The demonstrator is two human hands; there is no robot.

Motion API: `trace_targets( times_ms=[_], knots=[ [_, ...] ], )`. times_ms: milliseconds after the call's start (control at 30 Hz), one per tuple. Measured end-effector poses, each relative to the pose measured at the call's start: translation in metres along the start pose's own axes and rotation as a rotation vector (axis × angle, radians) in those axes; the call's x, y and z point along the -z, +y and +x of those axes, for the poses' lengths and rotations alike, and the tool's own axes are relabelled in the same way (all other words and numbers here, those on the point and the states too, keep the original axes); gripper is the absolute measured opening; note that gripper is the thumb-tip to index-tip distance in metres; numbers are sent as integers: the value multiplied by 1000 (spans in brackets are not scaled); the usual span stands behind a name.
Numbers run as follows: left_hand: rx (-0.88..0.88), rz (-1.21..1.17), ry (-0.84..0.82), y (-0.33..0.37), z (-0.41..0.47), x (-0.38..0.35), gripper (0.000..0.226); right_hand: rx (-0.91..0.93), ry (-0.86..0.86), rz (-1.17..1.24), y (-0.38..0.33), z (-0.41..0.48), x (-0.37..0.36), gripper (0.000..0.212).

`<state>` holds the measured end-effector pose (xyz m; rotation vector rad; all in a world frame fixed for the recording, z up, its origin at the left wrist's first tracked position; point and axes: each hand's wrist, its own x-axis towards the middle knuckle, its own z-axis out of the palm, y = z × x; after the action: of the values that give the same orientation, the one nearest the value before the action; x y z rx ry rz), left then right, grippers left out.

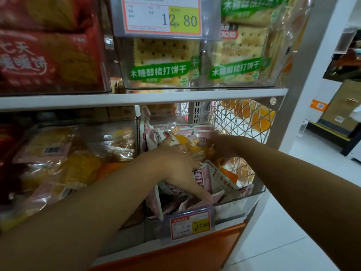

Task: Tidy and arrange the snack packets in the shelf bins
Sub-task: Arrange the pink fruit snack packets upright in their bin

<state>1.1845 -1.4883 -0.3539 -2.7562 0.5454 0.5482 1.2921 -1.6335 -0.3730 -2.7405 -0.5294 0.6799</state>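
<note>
The left hand (175, 163) and the right hand (220, 147) are both bare. Behind each hand, the wrist and forearm are bare too, as far back as the view reaches. Blur hides finer detail on the fingers.

Upper price tag (162, 15) "12.80", lower tag (190, 224) "17.60"

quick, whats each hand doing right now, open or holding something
Left hand: open, fingers spread, pressing on the packets.
Right hand: fingers curled on a packet, though it is blurred.
</note>
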Motion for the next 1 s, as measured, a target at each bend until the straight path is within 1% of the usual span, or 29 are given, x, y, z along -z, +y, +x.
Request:
trace_targets(
  times_ms=[100,233,333,400,433,533,600,700,733,800,867,933,1000],
  knots=[
    [-5,2,2,0,0,-1,99,17,31,1,0,-3,-1,15],
    [-6,-12,14,0,0,-1,97,76,172,-125,-1,-9,-3,10],
    [-6,-14,16,-1,0,-1,98,89,336,-220,-3,-18,-5,3],
    [-7,-11,17,-1,0,-2,99,82,463,-211,-2,-27,-3,21],
    [-6,-12,21,-1,-1,-2,99,90,541,-186,-2,-32,1,23],
    [-10,-27,40,1,-6,2,97,153,782,-86,-5,-50,12,14],
    [-7,-59,77,5,-11,7,91,203,880,-82,-12,-65,9,13],
    [4,-108,179,9,-27,13,69,304,959,-145,-20,-85,-12,10],
    [-5,-105,213,10,-35,13,65,338,984,-136,-20,-90,-19,10],
    [-23,-104,293,11,-59,5,64,385,1052,-85,-20,-99,-26,9],
    [-24,-174,422,7,-88,-10,59,435,1153,-71,-24,-107,-26,13],
    [-11,-316,592,-1,-114,-30,49,526,1218,-129,-34,-114,-24,20],
    [38,-464,792,-13,-134,-52,38,648,1258,-224,-51,-117,-25,15]
  ],
)
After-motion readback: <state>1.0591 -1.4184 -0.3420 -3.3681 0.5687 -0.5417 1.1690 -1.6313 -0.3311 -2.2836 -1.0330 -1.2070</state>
